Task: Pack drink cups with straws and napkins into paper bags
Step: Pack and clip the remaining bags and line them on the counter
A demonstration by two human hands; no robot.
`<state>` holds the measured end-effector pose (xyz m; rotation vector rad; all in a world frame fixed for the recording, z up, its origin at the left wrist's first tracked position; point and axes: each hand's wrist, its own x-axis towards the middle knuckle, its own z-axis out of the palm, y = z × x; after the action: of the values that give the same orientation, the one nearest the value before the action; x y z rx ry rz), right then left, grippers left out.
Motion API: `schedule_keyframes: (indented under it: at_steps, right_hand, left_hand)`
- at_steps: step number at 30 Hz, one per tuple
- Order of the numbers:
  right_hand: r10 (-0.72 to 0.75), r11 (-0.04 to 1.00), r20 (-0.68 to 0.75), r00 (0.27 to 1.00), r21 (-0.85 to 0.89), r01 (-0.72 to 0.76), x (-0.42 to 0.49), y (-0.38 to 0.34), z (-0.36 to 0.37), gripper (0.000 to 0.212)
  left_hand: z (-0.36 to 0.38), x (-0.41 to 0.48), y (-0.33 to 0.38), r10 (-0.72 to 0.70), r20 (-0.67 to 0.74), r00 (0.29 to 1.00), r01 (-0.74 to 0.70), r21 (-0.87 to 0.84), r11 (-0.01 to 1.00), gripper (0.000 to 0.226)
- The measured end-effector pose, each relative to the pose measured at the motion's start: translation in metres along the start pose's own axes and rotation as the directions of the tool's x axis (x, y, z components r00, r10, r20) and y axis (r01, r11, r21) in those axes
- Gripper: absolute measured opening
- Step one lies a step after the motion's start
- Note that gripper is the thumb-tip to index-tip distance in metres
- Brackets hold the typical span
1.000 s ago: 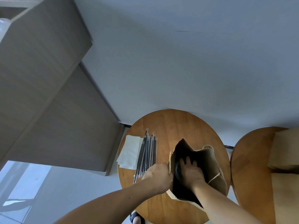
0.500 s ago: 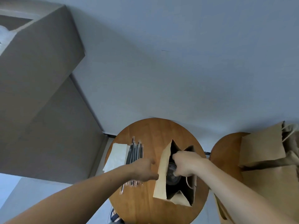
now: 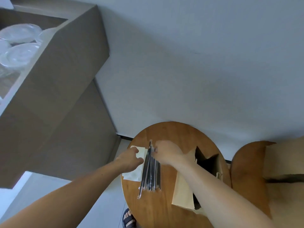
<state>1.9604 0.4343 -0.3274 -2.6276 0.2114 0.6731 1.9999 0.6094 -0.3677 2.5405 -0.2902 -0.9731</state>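
Left hand (image 3: 130,159) half-curled over napkins (image 3: 133,176), grip unclear; right hand (image 3: 167,153) fingertips on straws (image 3: 151,175), grip unclear; open bag (image 3: 182,191) beside.

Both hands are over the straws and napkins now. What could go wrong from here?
The right hand works at the far tips of the loose wrapped straws; several could lift or scatter, and their near ends lie close to the table edge. That forearm also crosses the open paper bag and might tip it.
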Motion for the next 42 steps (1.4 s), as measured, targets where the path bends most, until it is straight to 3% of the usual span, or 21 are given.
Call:
schedule_keyframes:
  at_steps: [3,6,9,17,21,24,27,32,35,38,40,42]
  right_hand:
    - [0.046,0.995,0.052,0.998,0.087,-0.051,0.031,-0.012,0.052,0.03]
    - [0.195,0.953,0.073,0.978,0.22,-0.207,0.056,-0.011,0.102,0.026]
    - [0.316,0.884,0.087,0.945,0.335,-0.326,0.08,-0.005,0.142,0.035]
    - [0.463,0.829,0.008,0.886,0.35,-0.436,0.122,0.0,0.203,0.034]
    - [0.488,0.844,-0.06,0.871,0.289,-0.452,0.129,0.003,0.21,0.027]
    - [0.468,0.866,-0.072,0.881,0.237,-0.44,0.13,0.004,0.211,0.015]
    - [0.427,0.897,-0.119,0.896,0.184,-0.403,0.127,0.006,0.209,0.021]
    - [0.383,0.916,-0.167,0.908,0.197,-0.35,0.112,0.011,0.202,0.036]
    - [0.373,0.891,-0.192,0.908,0.348,-0.292,0.102,0.009,0.194,0.029]
    - [0.349,0.776,-0.269,0.898,0.62,-0.116,0.086,0.002,0.186,0.005]
    - [0.367,0.588,-0.242,0.898,0.809,-0.022,0.076,-0.001,0.181,0.01]
    - [0.386,0.356,-0.141,0.912,0.934,-0.006,0.068,-0.001,0.177,0.011]
  left_hand:
    - [0.004,0.004,-0.037,-0.081,0.007,0.997,0.081,-0.047,0.996,0.047]
    - [0.011,0.013,-0.068,-0.149,0.0,0.989,0.148,-0.074,0.986,0.025]
    - [0.02,0.029,-0.089,-0.189,0.007,0.982,0.189,-0.092,0.978,0.036]
    - [0.038,0.069,-0.103,-0.237,0.031,0.971,0.239,-0.143,0.96,0.014]
    - [0.045,0.076,-0.105,-0.242,0.054,0.969,0.247,-0.175,0.953,0.037]
    - [0.047,0.075,-0.109,-0.24,0.051,0.969,0.245,-0.21,0.946,0.039]
    - [0.045,0.073,-0.111,-0.245,0.044,0.969,0.249,-0.215,0.945,0.042]
    - [0.044,0.067,-0.105,-0.23,0.024,0.973,0.228,-0.246,0.942,0.022]
    - [0.047,0.064,-0.102,-0.226,0.027,0.974,0.224,-0.287,0.931,0.017]
    - [0.048,0.065,-0.097,-0.225,0.008,0.974,0.212,-0.368,0.905,0.025]
    - [0.048,0.066,-0.091,-0.234,0.013,0.972,0.212,-0.475,0.854,0.03]
    - [0.048,0.066,-0.084,-0.248,0.105,0.963,0.256,-0.646,0.72,0.043]
